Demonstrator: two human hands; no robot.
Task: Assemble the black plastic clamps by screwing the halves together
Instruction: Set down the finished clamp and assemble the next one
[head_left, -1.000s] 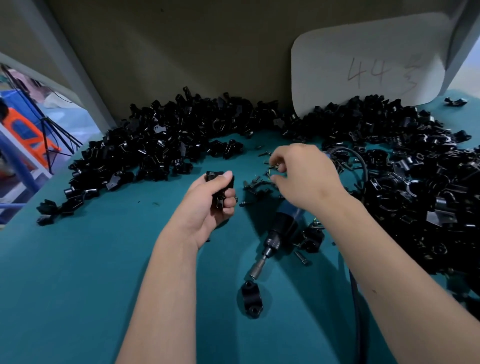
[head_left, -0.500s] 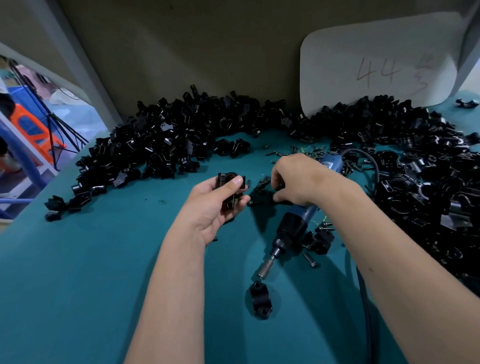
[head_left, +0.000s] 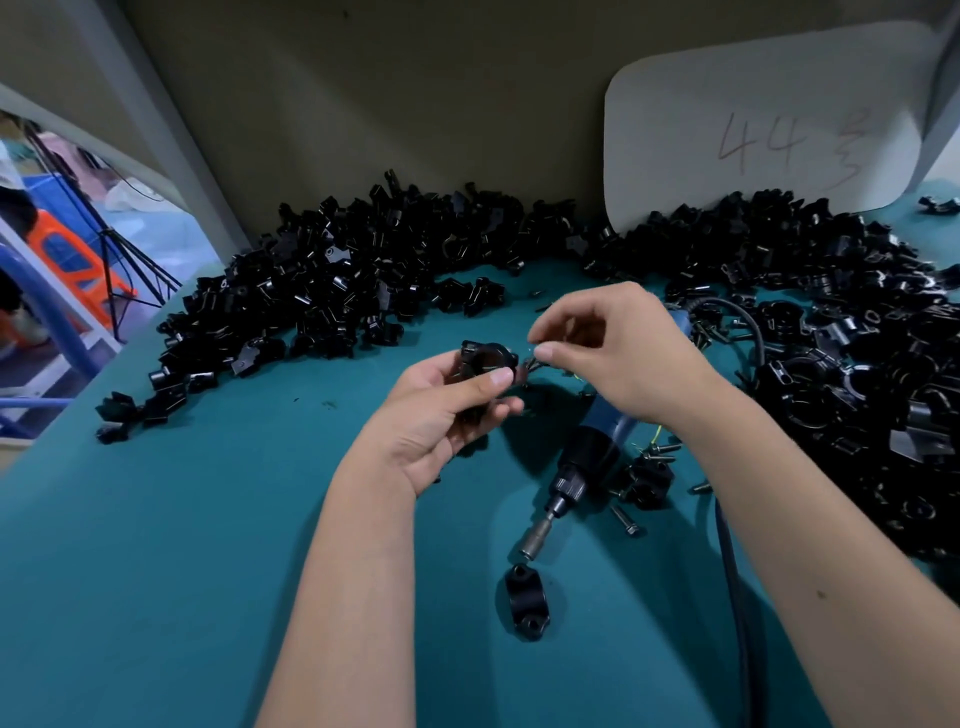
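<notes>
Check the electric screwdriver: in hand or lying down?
Lying down: the electric screwdriver rests on the teal table, bit toward the person; neither hand grips it.

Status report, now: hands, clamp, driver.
Left hand grips clamp. Right hand pinches screw beside it. Electric screwdriver lies on table, untouched. Nothing blocking.

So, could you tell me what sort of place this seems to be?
Probably a small factory assembly bench: heaps of black clamp halves ring the green table, a corded power screwdriver lies among loose screws, and a card marked "44" leans against the wall.
</notes>
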